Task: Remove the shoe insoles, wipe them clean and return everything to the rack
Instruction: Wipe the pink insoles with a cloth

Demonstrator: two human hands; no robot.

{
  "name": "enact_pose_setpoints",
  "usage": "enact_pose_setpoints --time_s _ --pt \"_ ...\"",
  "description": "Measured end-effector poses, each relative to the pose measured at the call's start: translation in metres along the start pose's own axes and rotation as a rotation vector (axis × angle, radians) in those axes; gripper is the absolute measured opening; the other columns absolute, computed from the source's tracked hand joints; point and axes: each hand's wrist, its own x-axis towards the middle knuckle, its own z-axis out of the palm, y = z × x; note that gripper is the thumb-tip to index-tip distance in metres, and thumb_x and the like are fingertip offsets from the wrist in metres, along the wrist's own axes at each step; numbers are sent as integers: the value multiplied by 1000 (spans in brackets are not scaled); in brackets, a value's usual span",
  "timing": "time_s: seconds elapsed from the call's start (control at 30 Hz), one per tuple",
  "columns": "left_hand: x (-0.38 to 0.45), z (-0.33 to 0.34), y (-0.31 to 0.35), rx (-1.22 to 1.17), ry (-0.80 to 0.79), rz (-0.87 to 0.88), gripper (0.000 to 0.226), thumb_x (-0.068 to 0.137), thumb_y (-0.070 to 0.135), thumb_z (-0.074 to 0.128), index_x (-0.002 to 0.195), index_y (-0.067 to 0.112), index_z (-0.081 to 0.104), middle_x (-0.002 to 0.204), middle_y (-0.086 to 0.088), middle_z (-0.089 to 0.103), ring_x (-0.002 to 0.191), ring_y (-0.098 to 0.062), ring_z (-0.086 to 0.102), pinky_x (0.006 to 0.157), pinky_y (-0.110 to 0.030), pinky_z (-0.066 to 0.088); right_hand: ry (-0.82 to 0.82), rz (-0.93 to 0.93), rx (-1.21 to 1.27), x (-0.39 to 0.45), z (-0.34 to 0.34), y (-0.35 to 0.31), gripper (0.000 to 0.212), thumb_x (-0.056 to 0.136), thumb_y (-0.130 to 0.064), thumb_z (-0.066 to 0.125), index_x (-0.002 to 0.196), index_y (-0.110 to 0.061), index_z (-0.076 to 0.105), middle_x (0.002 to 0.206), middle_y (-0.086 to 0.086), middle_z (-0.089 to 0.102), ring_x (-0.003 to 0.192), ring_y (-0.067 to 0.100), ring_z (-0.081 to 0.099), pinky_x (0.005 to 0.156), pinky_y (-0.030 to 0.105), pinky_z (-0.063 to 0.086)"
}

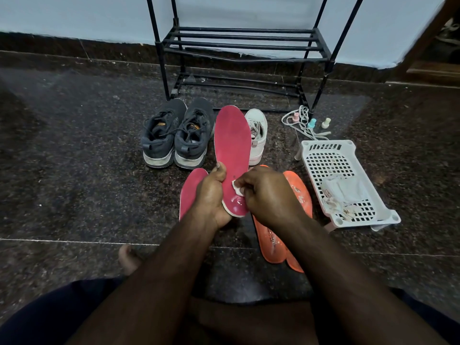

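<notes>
A: What is gripped at the centre of the frame?

B: A red insole (232,145) is held upright by the left hand (211,195), whose fingers are curled round the heel end, with the thumb laid on the red face. A small white wipe (237,189) is pinched in the fingertips of the right hand (267,192) and is pressed against the lower part of that insole.

A: And just beside the hands?

B: A second red insole (190,188) is seen flat on the floor left of centre, partly hidden by the left hand. Two orange insoles (270,242) are laid right of centre, overlapping, partly covered by the right forearm.

A: What is found farther up?

B: A pair of dark grey shoes (174,135) is set above and left of centre. A white shoe (257,135) is seen just behind the raised insole. The black rack (239,46) stands at the top centre against the wall, and nothing is seen on its bars.

A: And to the right?

B: A white perforated basket (321,158) is placed at the right of the frame, with crumpled white wipes (343,192) lying in it. Above it, white laces (298,120) and three small bottles (311,123) are seen on the floor.
</notes>
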Motion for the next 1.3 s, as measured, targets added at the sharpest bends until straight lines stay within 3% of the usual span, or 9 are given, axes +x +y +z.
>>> enact_pose_setpoints --time_s 0.13,0.27,0.4,0.57,0.67,0.83,0.97,1.17,1.3 --pt "7 -6 1 -76 -1 6 59 105 48 38 140 2 50 123 -26 67 97 -32 73 87 -46 59 -103 40 -25 -3 6 -6 27 82 -6 60 101 -16 76 102 11 72 97 28 65 86 39 51" --pt "9 -5 1 -97 -37 53 45 107 43 35 120 7 59 102 -25 73 85 -31 75 86 -49 56 -123 103 84 -7 1 -7 23 82 -8 64 98 -19 78 102 -2 75 97 15 66 88 30 50" --pt "11 -5 2 -100 -5 45 53 106 45 37 142 8 47 116 -27 69 96 -34 74 71 -46 61 -31 104 45 -6 0 -7 26 80 -4 63 97 -16 77 102 4 72 97 19 64 88 31 47" --pt "12 -7 6 -163 -15 98 50 106 43 38 142 8 47 119 -25 69 101 -33 73 75 -43 63 -171 154 117 -10 7 -11 24 82 -5 62 97 -16 77 95 -3 75 93 16 67 86 29 51" --pt "12 -7 4 -129 -23 106 41 108 41 35 127 11 54 100 -21 75 88 -30 75 83 -48 59 -172 202 222 -10 4 -10 25 81 -4 62 96 -19 77 82 -10 71 84 11 67 79 22 49" --pt "10 -6 3 -133 -13 123 42 107 41 37 134 12 51 110 -24 71 87 -33 75 83 -51 60 -92 84 27 -9 7 -15 27 82 -4 60 101 -15 77 103 3 75 98 20 66 87 30 49" --pt "9 -7 4 -108 -17 86 43 107 43 35 131 12 54 103 -23 73 84 -30 74 91 -49 55 -220 169 235 -11 3 -11 24 81 -4 65 93 -20 78 74 -15 70 76 7 65 75 23 48" --pt "8 -5 3 -103 -32 89 43 109 39 32 134 10 52 98 -23 74 83 -37 74 65 -49 61 2 248 504 0 -13 -1 20 79 -3 65 80 -23 70 73 -3 69 67 22 69 73 47 59" --pt "7 -4 1 -75 -26 108 37 109 35 32 123 10 57 94 -20 72 78 -33 72 69 -43 59 75 41 224 -3 -7 1 19 75 -11 77 91 -20 74 87 -2 62 80 16 62 80 34 53"
